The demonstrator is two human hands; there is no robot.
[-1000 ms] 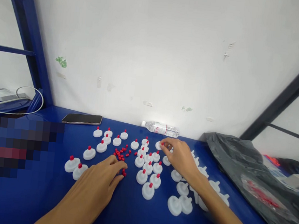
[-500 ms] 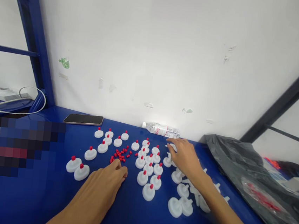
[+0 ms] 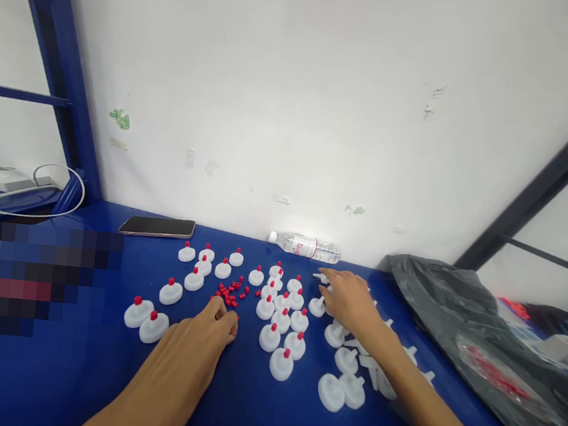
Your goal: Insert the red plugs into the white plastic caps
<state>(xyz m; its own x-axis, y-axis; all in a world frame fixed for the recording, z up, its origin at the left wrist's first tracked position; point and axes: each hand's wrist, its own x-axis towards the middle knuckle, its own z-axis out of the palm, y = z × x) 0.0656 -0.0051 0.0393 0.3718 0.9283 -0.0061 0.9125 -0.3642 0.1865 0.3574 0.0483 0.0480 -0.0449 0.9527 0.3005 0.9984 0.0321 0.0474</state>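
Note:
My left hand rests low on the blue table, thumb and fingers pinched together beside a loose heap of small red caps. A speck of red shows at its fingertips; most of what it grips is hidden. My right hand reaches over a group of white discs with nozzles, thumb and forefinger around an uncapped white disc near the back. Between both hands stand several white discs with red caps on their nozzles. More capped discs are spread to the left of the heap.
A black phone and a lying clear water bottle are by the wall. At the right, a grey plastic bag bears a clear packet of red pieces. Blue frame posts rise at the left.
My left hand has drawn slightly back toward me, and red now shows at its fingertips. My right thumb and forefinger have come down around the white disc.

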